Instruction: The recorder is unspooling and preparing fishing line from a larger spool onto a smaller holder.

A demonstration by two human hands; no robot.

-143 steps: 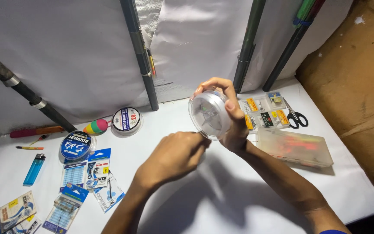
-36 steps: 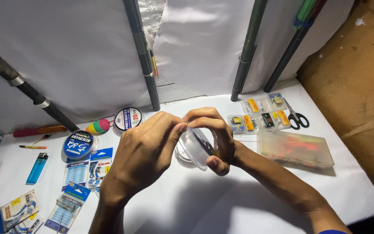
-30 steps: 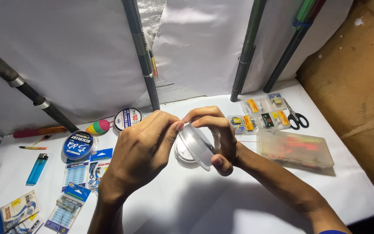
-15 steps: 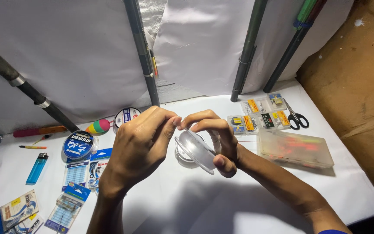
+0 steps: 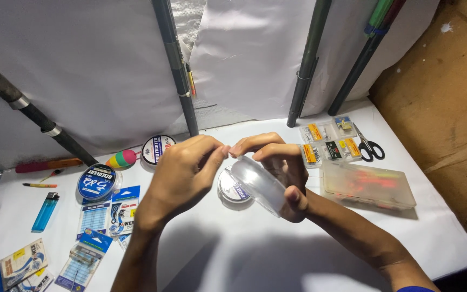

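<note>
The right hand (image 5: 279, 167) grips a clear round plastic line spool (image 5: 258, 184) above the white table (image 5: 255, 254); left hand (image 5: 182, 176) fingers pinched shut, probably on thin line. Best kept taut.

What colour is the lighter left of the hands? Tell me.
The lighter is translucent blue with a silver top, seen in the head view.
</note>
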